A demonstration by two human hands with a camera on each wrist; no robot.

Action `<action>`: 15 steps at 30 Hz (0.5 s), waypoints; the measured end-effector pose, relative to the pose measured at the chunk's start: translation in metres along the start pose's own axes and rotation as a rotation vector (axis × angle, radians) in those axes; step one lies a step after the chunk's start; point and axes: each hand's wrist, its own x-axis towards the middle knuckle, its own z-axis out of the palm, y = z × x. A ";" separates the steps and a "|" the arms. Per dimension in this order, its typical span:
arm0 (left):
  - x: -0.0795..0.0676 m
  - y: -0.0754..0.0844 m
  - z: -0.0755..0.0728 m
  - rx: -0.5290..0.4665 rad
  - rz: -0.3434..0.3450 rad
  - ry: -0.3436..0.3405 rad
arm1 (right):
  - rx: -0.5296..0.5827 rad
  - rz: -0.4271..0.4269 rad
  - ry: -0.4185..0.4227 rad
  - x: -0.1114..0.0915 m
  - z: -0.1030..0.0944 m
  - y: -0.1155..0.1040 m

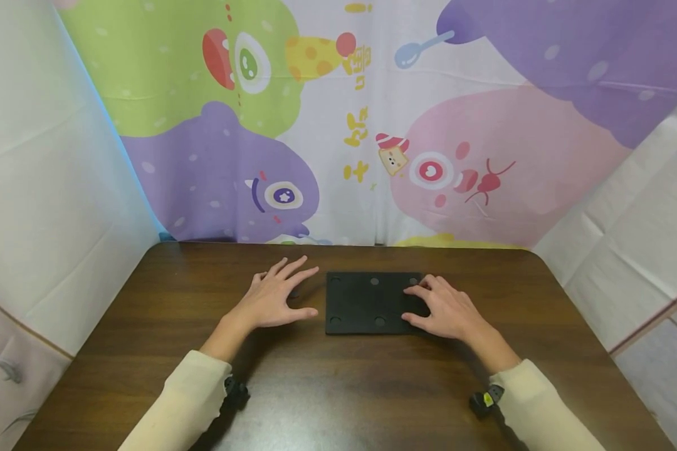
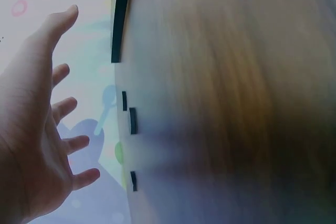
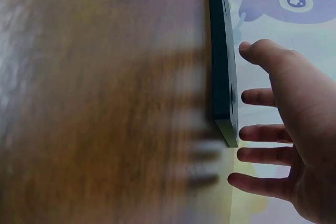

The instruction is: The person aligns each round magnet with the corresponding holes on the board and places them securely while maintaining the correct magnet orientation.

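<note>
A flat black rectangular board (image 1: 352, 304) with several round recesses lies on the wooden table. My left hand (image 1: 272, 297) hovers to the left of it with fingers spread, holding nothing. Three small dark flat pieces (image 2: 133, 121) show on the table beyond that hand in the left wrist view; in the head view the hand mostly hides them. Over the board's right end is my right hand (image 1: 450, 308), its fingers apart and slightly bent. In the right wrist view, its fingertips appear just above the board (image 3: 223, 61), with nothing between them.
The brown wooden table (image 1: 338, 388) extends around the board. A cartoon-printed curtain (image 1: 350, 213) hangs behind the table's far edge, with white cloth panels (image 1: 56, 156) at the sides. Dark wrist cameras (image 1: 236, 393) sit at both sleeve cuffs.
</note>
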 end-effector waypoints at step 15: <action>-0.015 -0.010 -0.011 0.024 -0.030 0.016 | 0.011 0.005 -0.045 -0.007 -0.005 0.003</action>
